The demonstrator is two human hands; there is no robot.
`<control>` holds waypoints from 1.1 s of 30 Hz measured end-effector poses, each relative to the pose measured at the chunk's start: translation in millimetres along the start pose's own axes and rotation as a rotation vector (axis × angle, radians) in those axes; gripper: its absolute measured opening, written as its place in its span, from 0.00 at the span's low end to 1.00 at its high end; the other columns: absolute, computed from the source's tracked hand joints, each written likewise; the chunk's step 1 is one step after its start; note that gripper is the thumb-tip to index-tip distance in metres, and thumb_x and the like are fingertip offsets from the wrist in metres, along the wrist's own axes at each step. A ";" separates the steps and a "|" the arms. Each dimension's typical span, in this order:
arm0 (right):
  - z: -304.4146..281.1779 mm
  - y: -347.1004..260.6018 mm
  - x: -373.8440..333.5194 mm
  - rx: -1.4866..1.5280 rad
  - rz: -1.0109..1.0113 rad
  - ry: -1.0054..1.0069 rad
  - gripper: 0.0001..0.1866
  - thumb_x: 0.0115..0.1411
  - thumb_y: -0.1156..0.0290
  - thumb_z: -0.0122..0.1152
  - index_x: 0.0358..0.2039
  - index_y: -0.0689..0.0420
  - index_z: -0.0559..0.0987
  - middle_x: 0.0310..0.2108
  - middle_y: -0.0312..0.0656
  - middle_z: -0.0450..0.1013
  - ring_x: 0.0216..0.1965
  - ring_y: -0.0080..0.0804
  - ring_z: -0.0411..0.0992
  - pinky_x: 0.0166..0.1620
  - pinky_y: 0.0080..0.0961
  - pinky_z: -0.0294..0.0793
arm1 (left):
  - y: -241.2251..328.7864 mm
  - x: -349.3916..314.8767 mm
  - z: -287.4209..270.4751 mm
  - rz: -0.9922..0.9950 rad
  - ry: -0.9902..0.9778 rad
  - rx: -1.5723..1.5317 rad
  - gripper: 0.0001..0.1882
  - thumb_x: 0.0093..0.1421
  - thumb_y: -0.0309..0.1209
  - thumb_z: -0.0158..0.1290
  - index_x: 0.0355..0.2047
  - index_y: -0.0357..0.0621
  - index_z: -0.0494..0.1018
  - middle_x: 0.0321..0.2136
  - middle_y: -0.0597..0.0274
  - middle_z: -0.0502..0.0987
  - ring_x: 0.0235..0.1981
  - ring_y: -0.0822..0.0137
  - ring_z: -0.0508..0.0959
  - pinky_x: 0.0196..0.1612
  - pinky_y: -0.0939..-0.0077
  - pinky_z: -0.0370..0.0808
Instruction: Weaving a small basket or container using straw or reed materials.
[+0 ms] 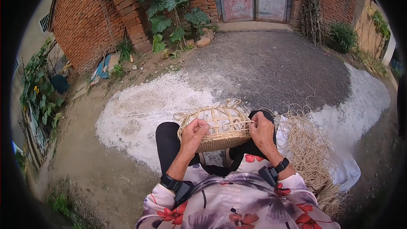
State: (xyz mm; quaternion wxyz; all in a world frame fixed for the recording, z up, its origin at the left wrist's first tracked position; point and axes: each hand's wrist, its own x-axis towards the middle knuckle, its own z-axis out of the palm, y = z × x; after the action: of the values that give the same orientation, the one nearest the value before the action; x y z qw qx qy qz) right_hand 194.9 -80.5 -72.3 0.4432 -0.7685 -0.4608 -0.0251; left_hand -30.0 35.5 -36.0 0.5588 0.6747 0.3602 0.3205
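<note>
A half-woven straw basket point(224, 143) rests across my lap between my knees. Its near wall is tightly woven, while the far part is an open lattice of pale cords. My left hand point(193, 135) is closed at the basket's left side, fingertips pinching at the upper edge of the dense weave. At the right end, my right hand point(263, 132) is closed with thumb and finger pinching a straw cord at the edge. Loose cord ends stick up along the far rim. What lies under the fingertips is partly hidden.
To my right a large tangle of straw cord point(311, 148) lies on a white sheet point(348, 171). Pale gravel point(140, 101) and dark gravel point(292, 68) cover the ground ahead. Farther off stand a brick wall point(85, 21), a leafy vine point(176, 4) and a metal door point(237, 0).
</note>
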 end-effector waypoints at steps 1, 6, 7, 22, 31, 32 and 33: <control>-8.7 10.4 0.1 0.068 0.111 -0.024 0.05 0.50 0.77 0.55 0.28 0.61 0.73 0.22 0.52 0.74 0.24 0.49 0.75 0.31 0.43 0.72 | 2.6 -1.2 2.0 -0.006 0.001 0.029 0.07 0.59 0.34 0.55 0.34 0.44 0.75 0.23 0.67 0.77 0.16 0.81 0.65 0.19 0.82 0.60; -31.4 31.9 -7.3 0.536 0.400 -0.175 0.06 0.57 0.72 0.63 0.28 0.60 0.74 0.18 0.34 0.70 0.20 0.19 0.70 0.23 0.19 0.72 | 38.1 -25.1 29.6 0.486 0.286 0.676 0.07 0.57 0.31 0.55 0.35 0.45 0.76 0.25 0.54 0.79 0.25 0.56 0.79 0.29 0.65 0.73; -32.0 33.6 -7.5 0.624 0.397 -0.191 0.07 0.58 0.71 0.63 0.28 0.59 0.75 0.19 0.32 0.70 0.21 0.16 0.69 0.22 0.16 0.72 | 41.8 -26.7 33.2 0.539 0.255 0.669 0.07 0.57 0.30 0.54 0.36 0.46 0.76 0.25 0.51 0.78 0.26 0.51 0.79 0.29 0.60 0.74; 13.3 0.8 5.0 0.828 0.267 -0.344 0.07 0.57 0.73 0.64 0.31 0.59 0.73 0.22 0.33 0.72 0.24 0.18 0.72 0.26 0.22 0.71 | 40.7 -3.5 46.9 0.177 -0.205 0.490 0.14 0.60 0.30 0.52 0.47 0.45 0.74 0.19 0.59 0.77 0.17 0.69 0.77 0.24 0.72 0.73; 28.7 -41.9 -15.7 -0.081 -0.045 -0.030 0.09 0.51 0.73 0.60 0.31 0.58 0.70 0.26 0.49 0.73 0.26 0.52 0.74 0.32 0.45 0.73 | 41.8 -9.2 37.9 0.029 -0.171 0.316 0.13 0.59 0.34 0.54 0.43 0.45 0.74 0.20 0.64 0.76 0.19 0.76 0.71 0.22 0.77 0.67; 27.0 -46.1 -14.3 -0.048 -0.029 -0.042 0.09 0.51 0.74 0.60 0.31 0.58 0.70 0.25 0.49 0.73 0.27 0.52 0.74 0.32 0.44 0.73 | 45.7 -9.8 34.7 -0.027 -0.145 0.260 0.12 0.58 0.35 0.54 0.41 0.44 0.74 0.19 0.61 0.77 0.20 0.73 0.73 0.26 0.74 0.68; 24.1 -49.7 -12.1 -0.016 -0.013 -0.051 0.08 0.51 0.75 0.59 0.31 0.59 0.69 0.24 0.49 0.72 0.27 0.52 0.74 0.32 0.44 0.72 | 43.5 -7.5 30.6 0.004 -0.126 0.259 0.12 0.58 0.34 0.55 0.41 0.44 0.74 0.20 0.62 0.76 0.20 0.75 0.71 0.26 0.75 0.68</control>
State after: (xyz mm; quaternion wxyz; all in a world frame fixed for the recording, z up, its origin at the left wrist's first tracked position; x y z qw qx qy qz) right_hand 142.7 -62.8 -59.6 0.4250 -0.7692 -0.4770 -0.0119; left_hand -2.9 8.1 1.5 0.4881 0.7605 0.3616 0.2295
